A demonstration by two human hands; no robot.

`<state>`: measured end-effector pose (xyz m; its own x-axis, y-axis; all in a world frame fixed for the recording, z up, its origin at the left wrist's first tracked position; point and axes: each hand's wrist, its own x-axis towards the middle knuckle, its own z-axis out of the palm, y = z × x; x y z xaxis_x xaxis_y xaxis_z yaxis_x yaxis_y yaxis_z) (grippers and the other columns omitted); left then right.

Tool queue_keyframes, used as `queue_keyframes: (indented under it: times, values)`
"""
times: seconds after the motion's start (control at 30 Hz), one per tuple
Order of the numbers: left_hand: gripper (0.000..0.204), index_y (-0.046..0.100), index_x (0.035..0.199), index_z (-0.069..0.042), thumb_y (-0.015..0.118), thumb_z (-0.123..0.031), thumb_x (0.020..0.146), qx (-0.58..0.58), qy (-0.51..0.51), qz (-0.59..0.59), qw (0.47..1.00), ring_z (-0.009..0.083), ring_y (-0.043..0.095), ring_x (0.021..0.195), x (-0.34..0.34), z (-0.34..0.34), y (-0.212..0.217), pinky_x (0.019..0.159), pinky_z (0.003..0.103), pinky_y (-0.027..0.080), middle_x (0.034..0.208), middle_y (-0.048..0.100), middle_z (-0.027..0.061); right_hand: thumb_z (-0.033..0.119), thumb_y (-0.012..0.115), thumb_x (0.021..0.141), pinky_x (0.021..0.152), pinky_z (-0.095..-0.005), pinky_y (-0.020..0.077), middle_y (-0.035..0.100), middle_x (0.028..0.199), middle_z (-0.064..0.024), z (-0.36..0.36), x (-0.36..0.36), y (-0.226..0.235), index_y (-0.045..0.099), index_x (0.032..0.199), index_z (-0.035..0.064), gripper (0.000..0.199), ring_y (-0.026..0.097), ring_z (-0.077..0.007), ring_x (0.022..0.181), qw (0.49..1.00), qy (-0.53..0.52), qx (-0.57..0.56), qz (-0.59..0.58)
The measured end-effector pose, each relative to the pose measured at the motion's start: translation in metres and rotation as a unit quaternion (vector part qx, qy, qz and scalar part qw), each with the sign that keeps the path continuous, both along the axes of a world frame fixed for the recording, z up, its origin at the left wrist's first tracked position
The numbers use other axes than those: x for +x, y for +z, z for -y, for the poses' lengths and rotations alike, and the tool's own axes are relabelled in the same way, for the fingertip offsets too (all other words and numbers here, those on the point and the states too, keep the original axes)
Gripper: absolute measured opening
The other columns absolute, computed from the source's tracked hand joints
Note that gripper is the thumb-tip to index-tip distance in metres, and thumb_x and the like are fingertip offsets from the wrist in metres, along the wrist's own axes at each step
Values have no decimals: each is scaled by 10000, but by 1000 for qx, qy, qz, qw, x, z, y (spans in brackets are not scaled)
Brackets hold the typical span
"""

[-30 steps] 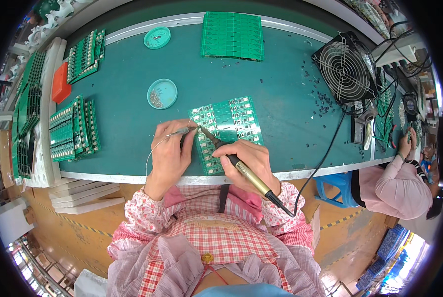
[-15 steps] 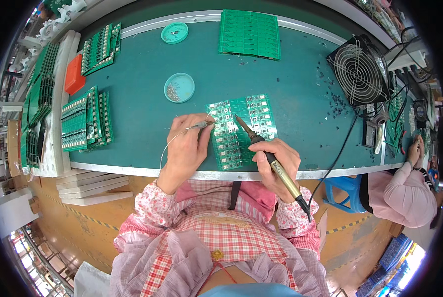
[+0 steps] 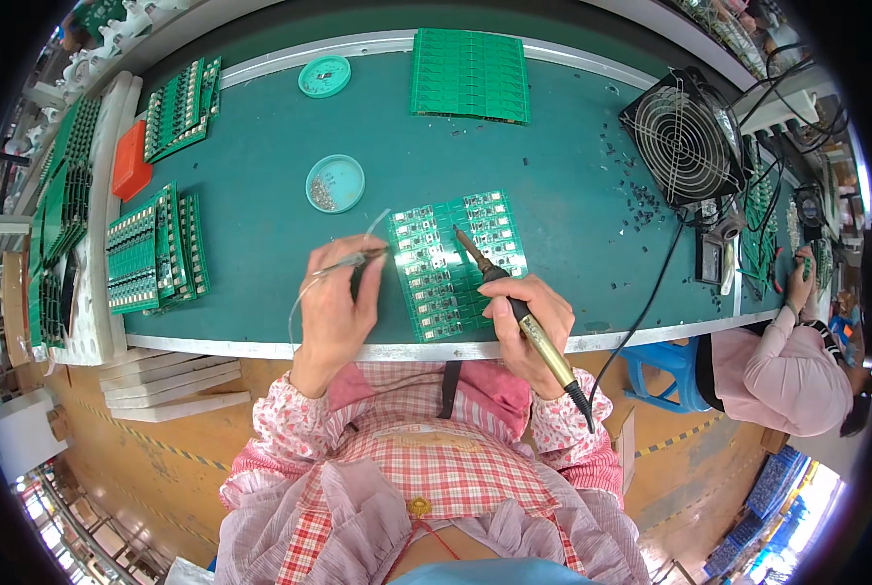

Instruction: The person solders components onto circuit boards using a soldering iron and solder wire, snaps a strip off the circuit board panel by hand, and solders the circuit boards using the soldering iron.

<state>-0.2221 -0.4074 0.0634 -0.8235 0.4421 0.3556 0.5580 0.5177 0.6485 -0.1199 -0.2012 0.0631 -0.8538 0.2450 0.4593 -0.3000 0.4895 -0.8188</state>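
In front of me a green circuit board panel (image 3: 418, 283) lies on the bench, with rows of small white and dark parts. My right hand (image 3: 531, 317) grips a soldering iron (image 3: 545, 352) with a gold-coloured handle. Its tip points at the middle strip of the panel; whether they touch I cannot tell. Just left of the panel, my left hand (image 3: 336, 302) pinches thin solder wire (image 3: 300, 292) and a slim metallic piece between thumb and fingers. One wire end sticks up past the fingertips, apart from the iron's tip.
Two turquoise dishes (image 3: 357, 185) hold small parts. Board stacks stand left (image 3: 141, 252) and at the back (image 3: 470, 78), near a red-orange box (image 3: 132, 164). At right are a fan (image 3: 683, 141), the iron's cable (image 3: 643, 338), scattered dark bits and a seated person (image 3: 787, 370).
My left hand has drawn back leftward from the panel's edge, and a wire end now shows above its fingers. The iron stays over the panel. The whole view has shifted slightly.
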Motion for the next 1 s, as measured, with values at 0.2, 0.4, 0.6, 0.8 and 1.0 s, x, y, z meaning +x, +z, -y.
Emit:
queue_keyframes:
  times: [0.2,0.4,0.6,0.8,1.0]
  values:
    - [80,657,947,-8,653,-10,868,13,100,36,994,305,636,920,1,24,0,837,378,471,1008,697,104,17,663,858,545,-306,450,642,687,-78,7,2,-2,685,924,0,71,587,-192,583,1000,-15,-25,-11]
    - [77,652,976,-8,636,-8,901,-13,75,-8,997,281,627,928,8,29,-5,822,362,477,1016,685,91,32,646,877,560,-299,464,646,654,-65,8,1,-2,677,928,11,63,606,-182,589,999,-29,-6,-21]
    - [85,659,963,-13,640,5,882,-12,75,-13,997,295,611,938,7,28,-8,843,374,463,1014,691,89,25,636,884,570,-300,474,649,665,-73,8,-2,0,672,933,5,63,615,-188,591,999,-37,-6,-2]
    - [104,666,952,-21,653,20,856,-23,79,-23,996,309,609,926,6,22,1,842,385,460,983,686,98,22,635,875,561,-307,475,642,662,-76,6,-2,7,667,933,3,69,619,-206,591,999,-33,20,-16]
    - [134,661,958,-36,667,23,838,-20,70,-23,997,297,620,905,13,26,-4,850,389,449,975,683,87,14,642,837,532,-291,456,634,613,-50,8,4,0,682,922,11,94,586,-179,557,999,-36,-1,-15]
